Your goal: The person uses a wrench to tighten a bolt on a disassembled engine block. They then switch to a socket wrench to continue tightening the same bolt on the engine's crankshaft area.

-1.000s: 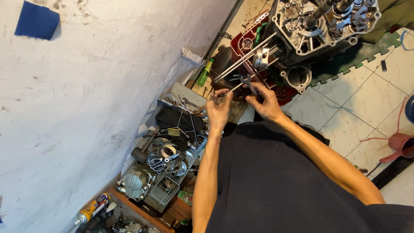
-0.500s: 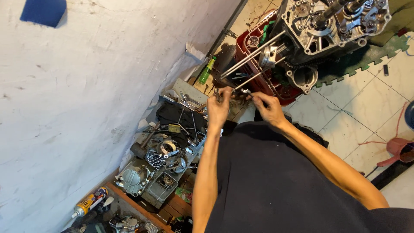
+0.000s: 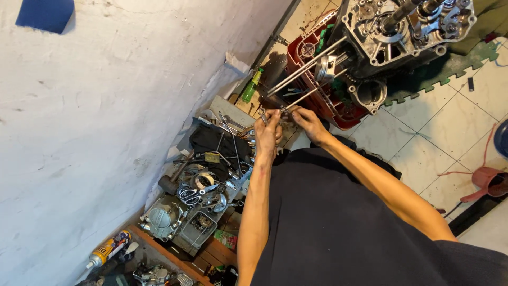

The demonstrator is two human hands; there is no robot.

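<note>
1. Head view: both hands meet at the free ends of the long metal studs [image 3: 307, 69]; the left hand [image 3: 268, 132] pinches a small metal piece, too small to name, and the right hand [image 3: 307, 122] closes narrow on the stud tips.
2. Those studs run slantwise up to the engine case [image 3: 402, 32], a piston [image 3: 326, 66] between them.
3. Beneath sits a red crate [image 3: 346, 114] on the tiled floor [image 3: 423, 143].
4. Left, a heap of tools with scissors [image 3: 190, 193] crowds the white wall [image 3: 106, 116]; open tiles lie right.

Small part [image 3: 284, 112] between fingers [image 3: 275, 117] indistinct
</note>
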